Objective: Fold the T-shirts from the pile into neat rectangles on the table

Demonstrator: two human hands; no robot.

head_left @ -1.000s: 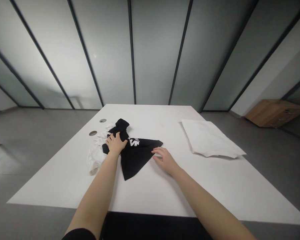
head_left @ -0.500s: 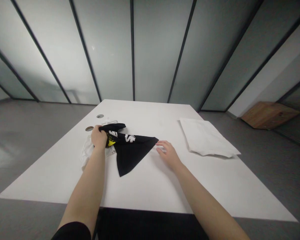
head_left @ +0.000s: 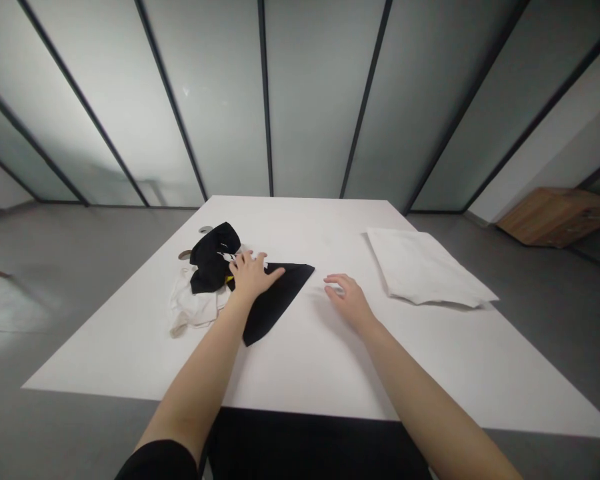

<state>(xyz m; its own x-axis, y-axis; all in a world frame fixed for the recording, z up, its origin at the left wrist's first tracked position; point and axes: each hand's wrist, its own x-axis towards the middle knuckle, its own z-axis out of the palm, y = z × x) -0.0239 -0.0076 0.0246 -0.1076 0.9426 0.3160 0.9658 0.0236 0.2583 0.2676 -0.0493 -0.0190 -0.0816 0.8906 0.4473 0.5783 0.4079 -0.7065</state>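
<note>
A black garment [head_left: 273, 303] with white print lies crumpled on the white table [head_left: 330, 360], left of the middle. My left hand [head_left: 253, 275] lies flat on it with the fingers spread, holding nothing. Under and left of the black cloth sits a bunched white garment [head_left: 193, 310]. My right hand [head_left: 349, 300] rests on the bare tabletop just right of the black cloth's tip, fingers loosely apart and not touching the cloth.
A folded white cloth [head_left: 425, 277] lies at the table's right side. Two round cable holes [head_left: 184, 255] sit near the left edge behind the garments. Glass partition walls stand behind the table, and a wooden cabinet [head_left: 560, 217] is on the floor at right.
My left hand let go of the bunched end of the black garment and moved right, now flat on the cloth. My right hand drew slightly away from the cloth's tip.
</note>
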